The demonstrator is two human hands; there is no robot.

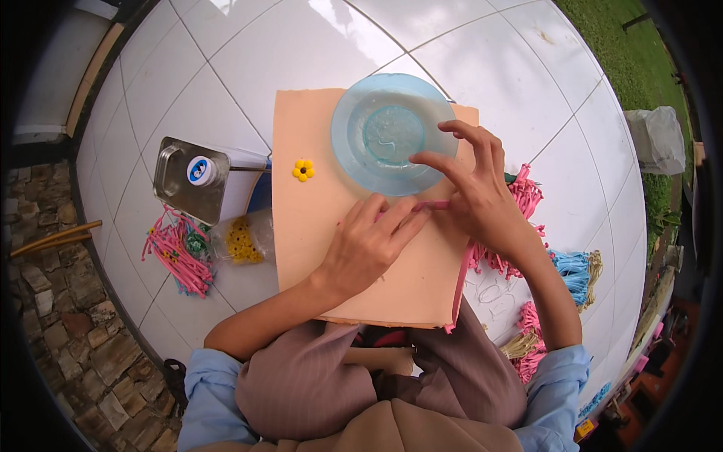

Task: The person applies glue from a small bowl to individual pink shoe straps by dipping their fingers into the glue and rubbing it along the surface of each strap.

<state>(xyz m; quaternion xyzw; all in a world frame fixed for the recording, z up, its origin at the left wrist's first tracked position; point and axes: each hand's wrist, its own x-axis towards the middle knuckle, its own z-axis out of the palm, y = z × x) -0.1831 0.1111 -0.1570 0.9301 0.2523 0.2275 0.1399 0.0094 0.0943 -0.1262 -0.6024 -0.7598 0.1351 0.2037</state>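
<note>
Pink strip [434,205], long axis left-to-right

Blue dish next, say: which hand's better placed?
Right hand, probably: two of its fingers extend over the blue dish. The left hand is lower, fingers around a pink strip.

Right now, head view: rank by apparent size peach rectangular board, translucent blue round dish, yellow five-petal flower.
1. Peach rectangular board
2. Translucent blue round dish
3. Yellow five-petal flower
</note>
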